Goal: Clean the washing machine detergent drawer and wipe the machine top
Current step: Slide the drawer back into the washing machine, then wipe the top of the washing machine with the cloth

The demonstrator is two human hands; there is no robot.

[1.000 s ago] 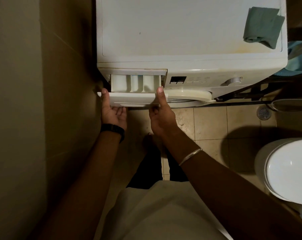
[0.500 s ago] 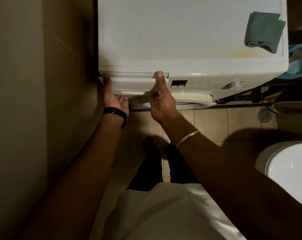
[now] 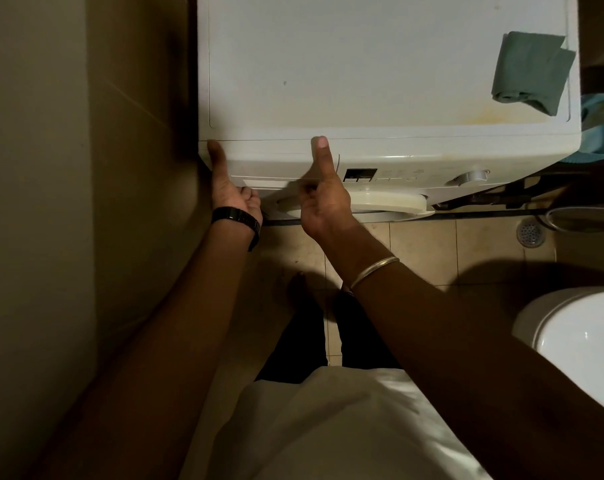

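The white washing machine (image 3: pixel 345 64) stands against the wall, seen from above. Its detergent drawer (image 3: pixel 272 164) at the front left sits pushed in, flush with the control panel. My left hand (image 3: pixel 233 190) holds the drawer's left end, thumb pointing up along the front and fingers curled at its lower edge. My right hand (image 3: pixel 323 199) is at the drawer's right end, thumb straight up against the front, fingers curled near the handle recess and slightly blurred. A folded grey-green cloth (image 3: pixel 531 72) lies on the machine top at the back right.
A beige wall (image 3: pixel 68 168) runs close along the machine's left side. The round door (image 3: pixel 390 200) and a dial (image 3: pixel 472 176) are on the machine's front. A white toilet (image 3: pixel 577 344) stands at the right, with a floor drain (image 3: pixel 529 233) on the tiled floor.
The drawer was pulled out with its compartments showing; both hands have pushed it in until it sits flush. My thumbs moved up with the front panel.
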